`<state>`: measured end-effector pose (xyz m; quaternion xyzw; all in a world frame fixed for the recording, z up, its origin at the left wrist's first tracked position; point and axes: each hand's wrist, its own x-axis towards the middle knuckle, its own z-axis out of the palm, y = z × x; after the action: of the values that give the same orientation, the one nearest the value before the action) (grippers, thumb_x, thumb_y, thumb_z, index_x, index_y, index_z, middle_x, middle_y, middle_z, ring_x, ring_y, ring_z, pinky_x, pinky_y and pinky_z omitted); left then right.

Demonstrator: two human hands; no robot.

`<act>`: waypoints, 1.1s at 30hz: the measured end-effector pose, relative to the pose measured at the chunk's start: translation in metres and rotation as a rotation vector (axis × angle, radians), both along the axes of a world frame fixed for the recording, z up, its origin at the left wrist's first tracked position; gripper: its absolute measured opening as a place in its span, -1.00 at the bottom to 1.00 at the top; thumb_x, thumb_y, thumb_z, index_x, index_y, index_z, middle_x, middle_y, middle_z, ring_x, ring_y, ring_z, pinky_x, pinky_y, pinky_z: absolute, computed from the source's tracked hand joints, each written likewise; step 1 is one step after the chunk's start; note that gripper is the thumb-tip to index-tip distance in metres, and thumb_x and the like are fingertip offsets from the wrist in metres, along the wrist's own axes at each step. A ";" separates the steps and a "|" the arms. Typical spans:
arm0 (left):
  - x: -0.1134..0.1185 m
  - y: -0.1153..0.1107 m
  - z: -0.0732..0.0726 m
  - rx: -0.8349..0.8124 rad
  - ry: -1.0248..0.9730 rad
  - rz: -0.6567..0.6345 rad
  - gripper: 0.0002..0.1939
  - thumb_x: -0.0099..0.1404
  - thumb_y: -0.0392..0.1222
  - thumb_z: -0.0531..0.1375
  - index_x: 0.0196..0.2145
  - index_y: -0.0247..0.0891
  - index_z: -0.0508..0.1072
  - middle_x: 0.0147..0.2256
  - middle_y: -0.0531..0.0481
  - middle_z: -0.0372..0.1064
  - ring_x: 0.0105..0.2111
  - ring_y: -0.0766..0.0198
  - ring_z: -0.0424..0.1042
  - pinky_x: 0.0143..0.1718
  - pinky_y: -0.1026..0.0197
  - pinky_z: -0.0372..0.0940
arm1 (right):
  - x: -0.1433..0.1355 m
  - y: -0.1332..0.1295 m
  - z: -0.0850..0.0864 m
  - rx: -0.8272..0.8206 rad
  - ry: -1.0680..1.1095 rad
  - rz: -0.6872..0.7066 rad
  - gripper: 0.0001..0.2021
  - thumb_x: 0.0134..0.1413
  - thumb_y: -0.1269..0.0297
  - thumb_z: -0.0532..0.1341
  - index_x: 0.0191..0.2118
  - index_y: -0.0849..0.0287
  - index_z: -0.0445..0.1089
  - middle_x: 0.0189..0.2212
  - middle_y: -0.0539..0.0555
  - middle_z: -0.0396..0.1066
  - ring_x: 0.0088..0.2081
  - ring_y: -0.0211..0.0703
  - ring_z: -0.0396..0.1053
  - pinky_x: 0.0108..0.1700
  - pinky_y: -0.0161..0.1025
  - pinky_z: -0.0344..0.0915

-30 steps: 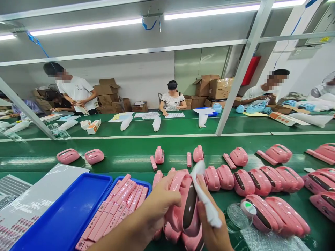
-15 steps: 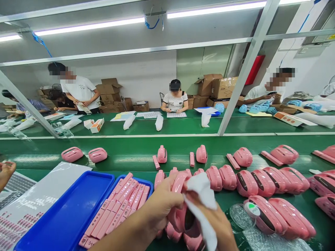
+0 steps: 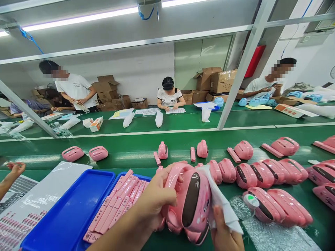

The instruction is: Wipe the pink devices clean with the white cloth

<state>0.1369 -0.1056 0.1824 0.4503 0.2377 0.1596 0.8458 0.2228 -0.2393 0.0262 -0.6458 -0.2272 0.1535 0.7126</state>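
Observation:
A glossy pink plastic housing (image 3: 202, 195) with a loop handle, a long dark window and small printed pictures is held up in front of me. My left hand (image 3: 159, 195) is wrapped round its handle side. In my right hand (image 3: 225, 230) is a white cloth (image 3: 222, 198), gripped between thumb and fingers and lying along the housing's right side. Below and behind it sit more pink housings, partly hidden by my hands. To the left, a blue tray (image 3: 86, 240) carries several slim pink bars (image 3: 112, 212).
An empty-looking blue tray (image 3: 65, 212) and a printed sheet (image 3: 28, 212) lie left. Rows of pink housings (image 3: 264, 172) stand right, near bubble wrap (image 3: 282, 237). Other housings rest on the green belt (image 3: 136, 146). A co-worker's hand (image 3: 15, 170) shows at left; people sit beyond the frame.
The housing has turned so its dark window and printed side face me. My right hand has moved lower, and the cloth now spreads along the housing's right side.

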 end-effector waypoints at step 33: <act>-0.011 -0.005 -0.013 0.593 -0.203 0.097 -0.33 0.03 -0.27 0.29 0.13 -0.16 0.28 0.20 -0.08 0.08 0.22 -0.08 0.00 0.21 0.06 -0.03 | 0.012 -0.014 0.073 0.090 -0.806 0.190 -0.79 0.23 0.07 0.08 -0.09 -0.24 0.41 -0.12 -0.09 0.42 -0.06 -0.02 0.37 -0.05 -0.13 0.41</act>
<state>0.1261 -0.1108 0.1693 0.6470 0.1165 0.3061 0.6886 0.2345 -0.2538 0.0997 -0.5987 -0.5530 -0.0566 0.5767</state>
